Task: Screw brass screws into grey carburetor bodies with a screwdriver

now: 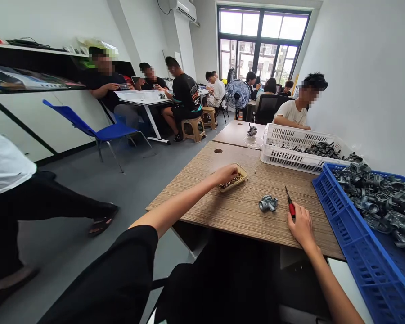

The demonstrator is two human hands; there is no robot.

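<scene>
My left hand [227,174] reaches into a small cream tray [245,173] of brass-coloured small parts [235,180]. Its fingers are curled down among the parts; what they pinch, if anything, is hidden. On the wood-grain table [202,198], my right hand [302,225] rests with its fingers around the red and black handle of a screwdriver [292,208], whose shaft points away from me. Between the two hands lies a grey metal carburetor body [267,204], touched by neither hand.
To the right, a blue crate [353,229] is heaped with metal carburetor bodies [384,198]. Behind it stands a white crate [290,159] with darker parts. Another carburetor [252,130] sits farther back. A person [295,105] works across the table; another [16,189] walks at left.
</scene>
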